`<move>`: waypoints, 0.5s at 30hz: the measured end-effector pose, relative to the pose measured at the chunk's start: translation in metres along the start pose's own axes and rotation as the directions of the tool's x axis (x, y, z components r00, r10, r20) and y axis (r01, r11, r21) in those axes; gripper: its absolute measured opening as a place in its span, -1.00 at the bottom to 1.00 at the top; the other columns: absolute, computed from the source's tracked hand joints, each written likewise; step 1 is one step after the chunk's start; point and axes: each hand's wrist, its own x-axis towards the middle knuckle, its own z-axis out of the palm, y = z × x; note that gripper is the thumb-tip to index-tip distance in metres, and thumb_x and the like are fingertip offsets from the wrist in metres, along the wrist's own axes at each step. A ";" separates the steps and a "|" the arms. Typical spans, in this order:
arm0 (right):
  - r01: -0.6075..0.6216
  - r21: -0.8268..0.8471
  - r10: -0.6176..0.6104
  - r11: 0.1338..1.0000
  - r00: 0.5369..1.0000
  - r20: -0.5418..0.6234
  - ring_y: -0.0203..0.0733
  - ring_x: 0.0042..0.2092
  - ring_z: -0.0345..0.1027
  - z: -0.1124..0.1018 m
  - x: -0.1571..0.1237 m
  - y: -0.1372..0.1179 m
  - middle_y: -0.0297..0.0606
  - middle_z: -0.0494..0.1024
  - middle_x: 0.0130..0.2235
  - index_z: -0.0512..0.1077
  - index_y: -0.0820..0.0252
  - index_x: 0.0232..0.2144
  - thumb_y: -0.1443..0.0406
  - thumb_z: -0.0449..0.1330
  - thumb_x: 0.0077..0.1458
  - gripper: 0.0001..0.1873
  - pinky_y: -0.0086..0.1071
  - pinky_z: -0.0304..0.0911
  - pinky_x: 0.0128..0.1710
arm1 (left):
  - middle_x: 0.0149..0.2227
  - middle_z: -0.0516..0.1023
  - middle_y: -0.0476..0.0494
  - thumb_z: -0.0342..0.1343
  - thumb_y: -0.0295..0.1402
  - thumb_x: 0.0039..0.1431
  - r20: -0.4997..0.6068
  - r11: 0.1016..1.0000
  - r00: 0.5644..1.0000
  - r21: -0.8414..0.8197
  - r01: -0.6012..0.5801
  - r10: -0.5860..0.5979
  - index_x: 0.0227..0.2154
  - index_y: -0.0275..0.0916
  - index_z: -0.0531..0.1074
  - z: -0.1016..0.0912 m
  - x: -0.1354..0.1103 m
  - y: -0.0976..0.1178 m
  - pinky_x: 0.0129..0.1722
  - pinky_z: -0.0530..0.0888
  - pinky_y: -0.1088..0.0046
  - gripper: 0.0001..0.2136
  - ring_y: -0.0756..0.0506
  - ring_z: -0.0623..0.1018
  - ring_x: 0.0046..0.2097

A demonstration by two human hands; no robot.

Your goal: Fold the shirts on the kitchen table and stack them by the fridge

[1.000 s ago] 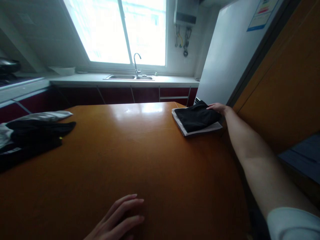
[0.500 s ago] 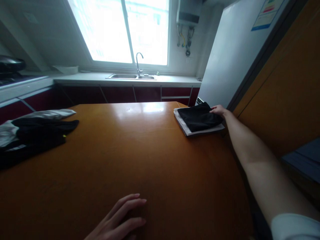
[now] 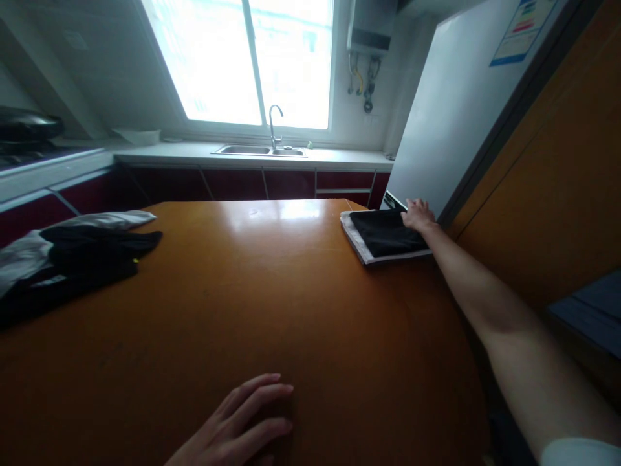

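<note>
My left hand (image 3: pixel 247 421) is at the near edge of the view, low over the wooden table (image 3: pixel 272 298), its fingers apart and nothing in them. At the table's far right corner lies a neat stack: a folded black garment (image 3: pixel 385 234) on top of a folded whitish cloth (image 3: pixel 361 248). My right hand (image 3: pixel 418 215) reaches out to the back right of this stack, over the black garment's edge. Its fingers look loosely bent and hold nothing that I can see; the fingertips are partly hidden. The black garment lies flat.
Loose black clothing (image 3: pixel 92 249) and a silvery-white garment (image 3: pixel 24 259) lie heaped at the table's left edge. Beyond the table stand a counter with a sink (image 3: pixel 242 149) and a tall white fridge (image 3: pixel 431 123). A wooden door (image 3: pixel 538 168) borders the right side.
My right hand has let go of the black garment's corner and moved slightly left. The raised corner has dropped flat. My left hand has barely moved.
</note>
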 end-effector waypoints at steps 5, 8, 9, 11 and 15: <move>0.053 -0.041 -0.042 0.998 0.971 0.237 0.11 0.46 -0.34 0.018 -0.023 -0.033 0.01 -0.11 0.46 0.00 0.18 0.41 -0.05 -0.17 0.35 -0.27 0.24 -0.34 0.35 | 0.19 0.48 -0.02 0.12 -0.45 0.23 0.040 1.000 0.999 0.004 -0.003 0.003 0.02 0.05 0.48 0.001 -0.002 0.000 0.20 0.46 0.35 -0.66 -0.17 0.40 0.26; -0.013 -0.039 0.025 0.999 0.943 0.333 0.14 0.47 -0.46 0.018 -0.032 -0.044 0.08 -0.21 0.47 -0.07 0.23 0.43 -0.08 -0.19 0.34 -0.21 0.32 -0.43 0.31 | 0.20 0.46 -0.02 0.10 -0.47 0.22 0.065 1.000 0.998 -0.011 0.006 -0.005 0.05 0.03 0.46 0.000 -0.003 0.000 0.22 0.43 0.33 -0.63 -0.17 0.37 0.28; -0.017 -0.035 0.027 0.999 0.953 0.302 0.15 0.47 -0.47 0.016 -0.033 -0.049 0.10 -0.22 0.47 -0.07 0.25 0.43 -0.08 -0.18 0.34 -0.21 0.33 -0.43 0.31 | 0.21 0.45 -0.02 0.09 -0.48 0.22 0.075 1.000 0.997 -0.021 0.017 -0.015 0.06 0.03 0.45 -0.001 -0.004 0.001 0.23 0.42 0.32 -0.62 -0.17 0.35 0.29; 0.002 -0.009 -0.001 1.000 0.984 0.177 0.15 0.47 -0.46 0.008 -0.036 -0.065 0.13 -0.21 0.46 -0.04 0.28 0.42 -0.04 -0.17 0.35 -0.24 0.33 -0.42 0.31 | 0.22 0.43 -0.02 0.08 -0.51 0.22 0.099 0.998 0.994 -0.049 0.041 -0.036 0.07 0.02 0.44 -0.003 -0.005 0.004 0.25 0.40 0.29 -0.60 -0.17 0.33 0.30; 0.175 0.117 -0.175 0.978 0.985 -0.013 0.12 0.46 -0.36 -0.006 -0.061 -0.121 0.09 -0.13 0.46 0.09 0.29 0.37 0.02 -0.17 0.37 -0.31 0.27 -0.31 0.33 | 0.19 0.44 -0.08 0.09 -0.50 0.19 0.135 0.992 0.989 -0.109 0.068 -0.053 0.06 -0.03 0.44 -0.010 -0.005 0.011 0.27 0.36 0.22 -0.61 -0.19 0.34 0.28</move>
